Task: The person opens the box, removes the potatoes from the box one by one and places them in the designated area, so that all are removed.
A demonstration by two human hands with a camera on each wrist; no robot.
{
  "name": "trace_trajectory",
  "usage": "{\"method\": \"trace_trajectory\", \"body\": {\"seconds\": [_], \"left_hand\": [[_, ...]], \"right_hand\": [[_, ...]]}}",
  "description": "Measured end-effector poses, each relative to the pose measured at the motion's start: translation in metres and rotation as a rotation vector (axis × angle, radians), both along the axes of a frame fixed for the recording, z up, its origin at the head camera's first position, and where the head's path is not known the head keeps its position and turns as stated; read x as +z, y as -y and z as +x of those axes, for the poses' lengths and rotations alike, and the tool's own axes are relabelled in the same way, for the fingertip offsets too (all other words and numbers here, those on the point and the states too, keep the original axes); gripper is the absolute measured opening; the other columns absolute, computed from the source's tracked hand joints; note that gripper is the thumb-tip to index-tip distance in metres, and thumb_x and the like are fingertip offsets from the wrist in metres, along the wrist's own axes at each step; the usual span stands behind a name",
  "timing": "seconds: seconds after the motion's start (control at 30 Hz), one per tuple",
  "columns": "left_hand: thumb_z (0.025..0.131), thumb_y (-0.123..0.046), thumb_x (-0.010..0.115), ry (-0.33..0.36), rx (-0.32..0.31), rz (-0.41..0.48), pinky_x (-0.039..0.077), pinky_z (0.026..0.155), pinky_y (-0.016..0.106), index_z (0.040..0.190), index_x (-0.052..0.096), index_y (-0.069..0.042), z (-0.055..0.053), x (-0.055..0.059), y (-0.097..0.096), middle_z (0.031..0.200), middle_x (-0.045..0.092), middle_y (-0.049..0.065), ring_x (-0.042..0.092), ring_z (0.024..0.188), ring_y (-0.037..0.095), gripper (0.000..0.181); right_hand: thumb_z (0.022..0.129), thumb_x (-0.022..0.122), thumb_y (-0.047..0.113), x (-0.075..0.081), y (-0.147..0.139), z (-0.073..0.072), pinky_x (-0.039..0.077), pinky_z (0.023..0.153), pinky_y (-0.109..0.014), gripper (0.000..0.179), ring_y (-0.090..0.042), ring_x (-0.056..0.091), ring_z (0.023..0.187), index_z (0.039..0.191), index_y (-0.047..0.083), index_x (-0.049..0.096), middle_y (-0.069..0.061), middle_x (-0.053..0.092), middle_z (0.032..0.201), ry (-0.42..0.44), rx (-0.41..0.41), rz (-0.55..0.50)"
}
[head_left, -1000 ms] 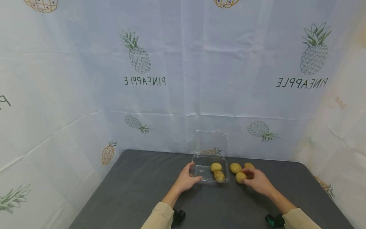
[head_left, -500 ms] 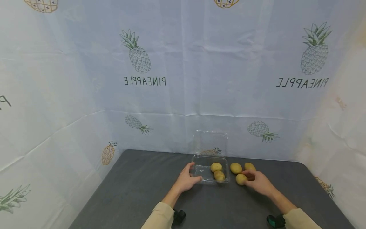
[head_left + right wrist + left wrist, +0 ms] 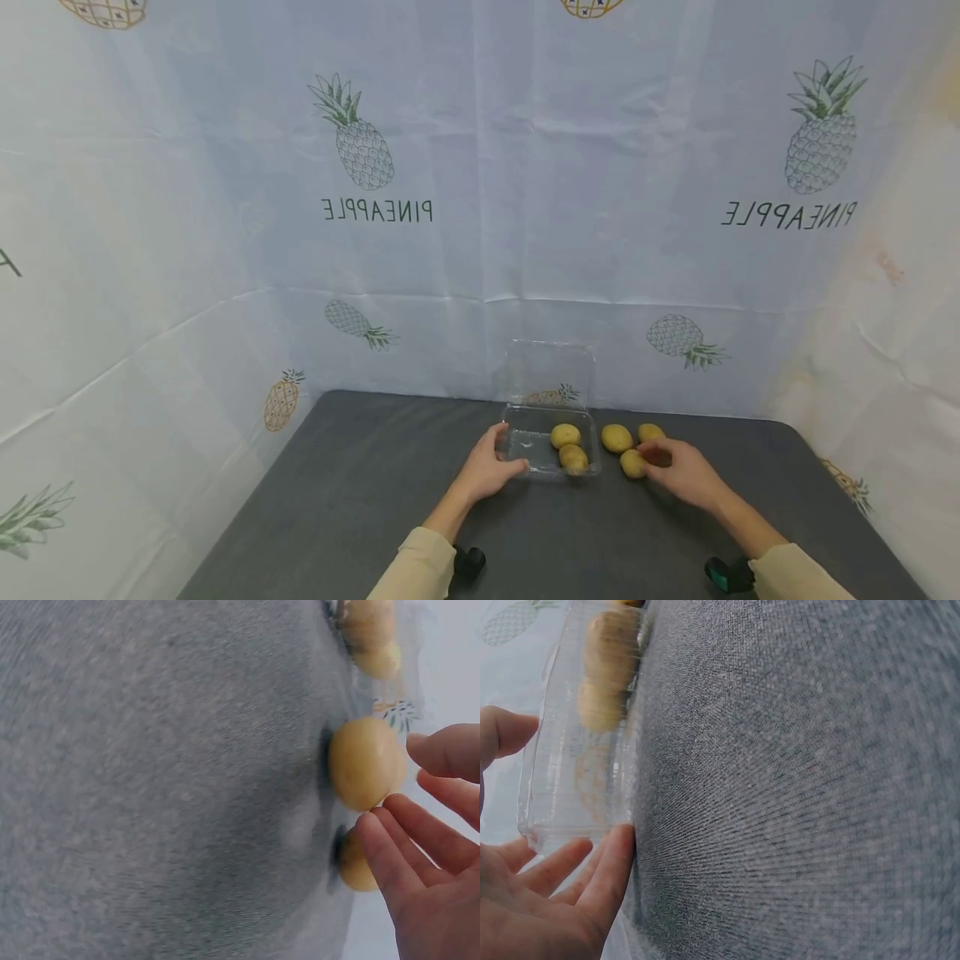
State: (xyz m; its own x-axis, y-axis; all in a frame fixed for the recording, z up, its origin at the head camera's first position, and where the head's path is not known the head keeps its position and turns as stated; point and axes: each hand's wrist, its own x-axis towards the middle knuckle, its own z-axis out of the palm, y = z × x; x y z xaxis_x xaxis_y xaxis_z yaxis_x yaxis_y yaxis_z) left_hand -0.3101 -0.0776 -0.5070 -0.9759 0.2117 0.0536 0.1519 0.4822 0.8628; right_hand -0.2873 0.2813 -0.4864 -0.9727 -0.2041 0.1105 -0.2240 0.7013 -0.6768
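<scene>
A clear plastic clamshell container (image 3: 532,462) stands on the table with its lid (image 3: 551,367) raised at the back. Inside it, on the right, lie two potatoes, one farther back (image 3: 566,435) and one in front (image 3: 573,457). My left hand (image 3: 483,471) holds the container's left side, thumb and fingers set around the corner; its fingertips (image 3: 619,838) touch the wall. Three more potatoes sit just right of the container. My right hand (image 3: 682,475) is at the nearest potato (image 3: 362,765), fingertips at its side, with the thumb apart from it in the right wrist view.
The other two loose potatoes (image 3: 617,438) (image 3: 651,432) lie behind the one by my right hand. A dark grey table (image 3: 375,500) bears everything. A white curtain (image 3: 480,167) printed with pineapples hangs behind the table and at both sides.
The potato by my right hand has shifted only slightly. My right fingers have spread a little around it. My left hand and the container stay where they were.
</scene>
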Motion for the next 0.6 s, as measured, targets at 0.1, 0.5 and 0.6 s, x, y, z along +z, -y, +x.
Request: {"method": "trace_trajectory", "body": {"seconds": [0.1, 0.5, 0.6], "left_hand": [[0.085, -0.029, 0.079, -0.007, -0.001, 0.000, 0.052, 0.082, 0.049, 0.153, 0.041, -0.005, -0.001, -0.001, 0.000, 0.145, 0.049, 0.021, 0.061, 0.109, 0.030, 0.081], [0.085, -0.030, 0.079, -0.008, 0.003, -0.020, 0.051, 0.082, 0.048, 0.152, 0.042, -0.007, 0.000, 0.000, 0.000, 0.144, 0.050, 0.019, 0.061, 0.107, 0.027, 0.079], [0.086, -0.030, 0.078, -0.010, -0.001, -0.020, 0.051, 0.083, 0.049, 0.152, 0.042, -0.006, 0.000, 0.001, 0.000, 0.144, 0.050, 0.019, 0.061, 0.107, 0.028, 0.079]], "right_hand": [[0.092, 0.076, 0.018, 0.005, 0.004, 0.001, 0.055, 0.079, -0.038, 0.032, -0.027, 0.068, 0.098, 0.118, -0.001, 0.070, -0.008, 0.072, 0.107, -0.018, -0.001, 0.008], [0.097, 0.071, 0.017, 0.021, 0.019, 0.006, 0.056, 0.084, -0.042, 0.030, -0.030, 0.066, 0.103, 0.122, 0.000, 0.069, -0.012, 0.070, 0.113, -0.100, 0.031, 0.000], [0.097, 0.070, 0.014, 0.026, 0.026, 0.005, 0.056, 0.086, -0.043, 0.028, -0.029, 0.066, 0.102, 0.121, 0.000, 0.069, -0.012, 0.070, 0.113, -0.130, 0.039, -0.002]]}}
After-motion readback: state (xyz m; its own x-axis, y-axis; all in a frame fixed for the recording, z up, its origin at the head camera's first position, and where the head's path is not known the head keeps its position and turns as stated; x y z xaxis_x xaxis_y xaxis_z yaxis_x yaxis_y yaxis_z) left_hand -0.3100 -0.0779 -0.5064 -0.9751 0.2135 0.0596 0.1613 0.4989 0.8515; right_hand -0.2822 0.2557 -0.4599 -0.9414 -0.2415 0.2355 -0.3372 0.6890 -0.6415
